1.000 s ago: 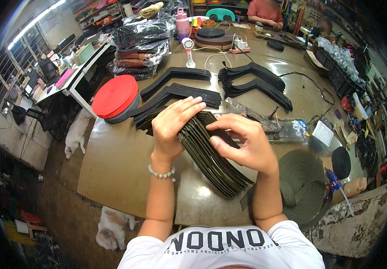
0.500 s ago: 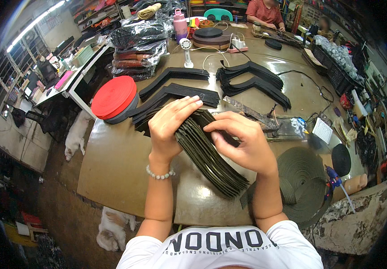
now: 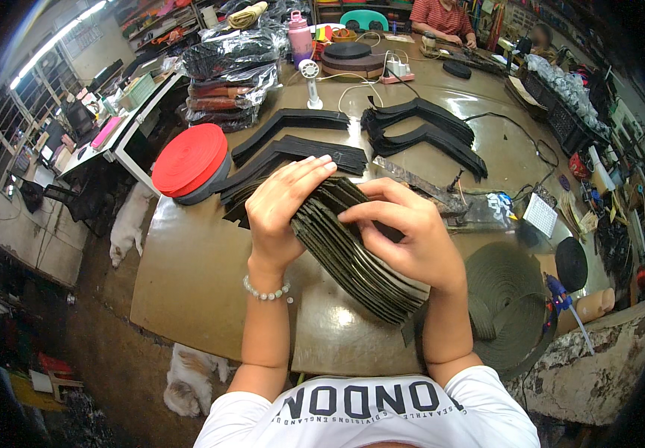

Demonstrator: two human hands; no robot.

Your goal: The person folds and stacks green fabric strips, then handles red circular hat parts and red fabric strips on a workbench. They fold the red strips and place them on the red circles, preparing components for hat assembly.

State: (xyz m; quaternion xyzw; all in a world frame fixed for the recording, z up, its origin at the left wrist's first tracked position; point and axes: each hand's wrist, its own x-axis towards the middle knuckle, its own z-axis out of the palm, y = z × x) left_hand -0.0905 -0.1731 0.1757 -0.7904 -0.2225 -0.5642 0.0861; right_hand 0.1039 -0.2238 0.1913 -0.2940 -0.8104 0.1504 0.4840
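Note:
A thick bundle of olive-green webbing strips (image 3: 360,269) is bent in the middle, its strip edges fanned toward me. My left hand (image 3: 281,209) is wrapped over the bundle's upper left part, fingers together across the bend. On the other side, my right hand (image 3: 416,235) curls its fingers and thumb on the strips near the bend; its fingertips touch the strip edges. The bundle's far left end is partly hidden by my left hand. Just beyond lie folded stacks of black webbing strips (image 3: 315,154), with another pair of black stacks (image 3: 430,142) to the right.
A red webbing roll (image 3: 188,164) sits at left, a large olive webbing coil (image 3: 509,272) at right beside a glue gun (image 3: 557,291). Plastic-wrapped bundles (image 3: 229,75), a small white fan (image 3: 310,82) and a co-worker (image 3: 445,22) are farther back. Dogs lie on the floor (image 3: 98,321).
The lower end of the olive bundle has swung slightly right and fanned wider. My right hand has shifted a little to the right; my left hand holds nearly the same place.

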